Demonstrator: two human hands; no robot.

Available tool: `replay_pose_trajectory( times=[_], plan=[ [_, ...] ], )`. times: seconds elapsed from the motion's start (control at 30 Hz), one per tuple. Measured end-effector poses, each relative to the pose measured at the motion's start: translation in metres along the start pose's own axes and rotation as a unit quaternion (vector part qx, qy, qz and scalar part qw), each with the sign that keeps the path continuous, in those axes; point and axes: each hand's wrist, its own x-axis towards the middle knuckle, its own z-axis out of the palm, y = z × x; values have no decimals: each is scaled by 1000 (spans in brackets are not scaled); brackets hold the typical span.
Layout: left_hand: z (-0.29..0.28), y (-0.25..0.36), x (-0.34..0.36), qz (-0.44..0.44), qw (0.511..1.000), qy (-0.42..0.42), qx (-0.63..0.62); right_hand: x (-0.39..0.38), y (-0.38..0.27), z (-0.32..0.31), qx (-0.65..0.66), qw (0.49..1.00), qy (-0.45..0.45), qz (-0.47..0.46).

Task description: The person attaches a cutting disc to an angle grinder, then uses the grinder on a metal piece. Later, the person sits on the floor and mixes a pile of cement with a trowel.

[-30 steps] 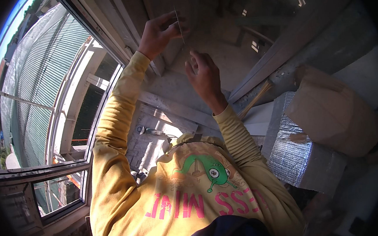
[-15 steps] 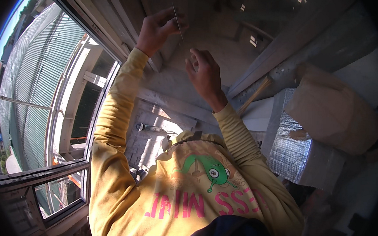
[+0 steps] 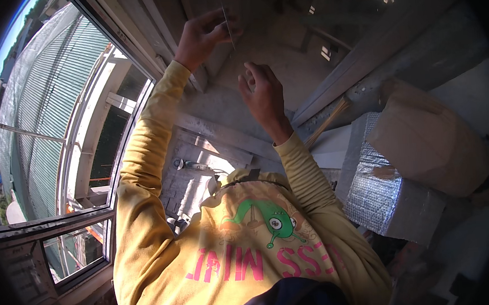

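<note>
Raised ahead on the left, my left hand (image 3: pixel 196 42) pinches a thin flat sheet (image 3: pixel 228 29) between thumb and fingers. The sheet is seen nearly edge-on as a narrow pale line, so its kind cannot be made out. Lower and to the right, my right hand (image 3: pixel 266 97) is held up apart from the sheet. Its fingers are loosely bent with small gaps between them, and nothing shows in them. Both arms wear long yellow sleeves.
A window frame (image 3: pixel 134 117) stands close on my left, with corrugated roofing (image 3: pixel 60 108) outside. Below lies a power tool like an angle grinder (image 3: pixel 191 165). At right are silvery foil insulation (image 3: pixel 375 191), brown paper (image 3: pixel 424 134) and a straw-coloured bundle (image 3: pixel 330 121). A beam (image 3: pixel 358 76) slants across.
Hardly anything differs. My right hand has shifted very slightly left and up, while my left hand keeps the thin sheet in nearly the same place.
</note>
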Motion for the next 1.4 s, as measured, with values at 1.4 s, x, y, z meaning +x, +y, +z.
replay_pose_trajectory(
  times=[1.4],
  plan=[
    [68, 10, -55, -28, 993, -42, -104, 10, 48, -28, 770, 585, -87, 239]
  ],
)
